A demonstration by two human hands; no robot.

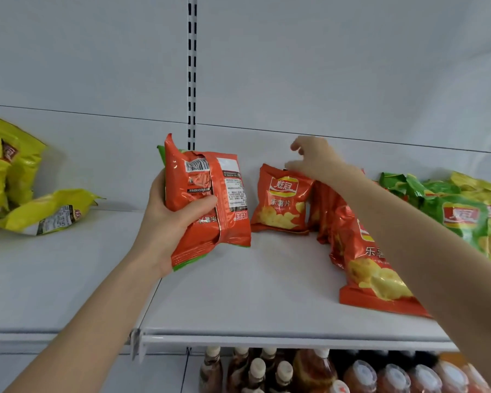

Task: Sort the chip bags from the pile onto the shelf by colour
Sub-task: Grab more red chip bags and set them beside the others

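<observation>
Your left hand is clamped round a handful of red foil chip bags, thumb across the front and fingers behind. Their printed backs face you, and you hold them just above the white metal shelf, left of centre. A green foil edge peeks out from behind that handful, so I'd check for a stray colour before you set it down.

Your right hand is out at the far side, forearm stretched across the big red chip bag lying flat. Its fingers are spread loosely. The lower ones touch the top seal of the small red chip bag standing upright against the back panel, and the index finger is lifted clear. It's a steadying touch and I can't see a pinch.

To do this step well, keep that small bag upright with a light press at the seal. Bring the left handful in just beside it, faces turned forward, so the reds form one block in the middle. Lower them base first and they won't topple it.

The yellow foil chip bags sit far left, well apart. The mixed green and yellow pile waits on the right, touching the red group, so watch that boundary. Sauce bottles stand on the level below.
</observation>
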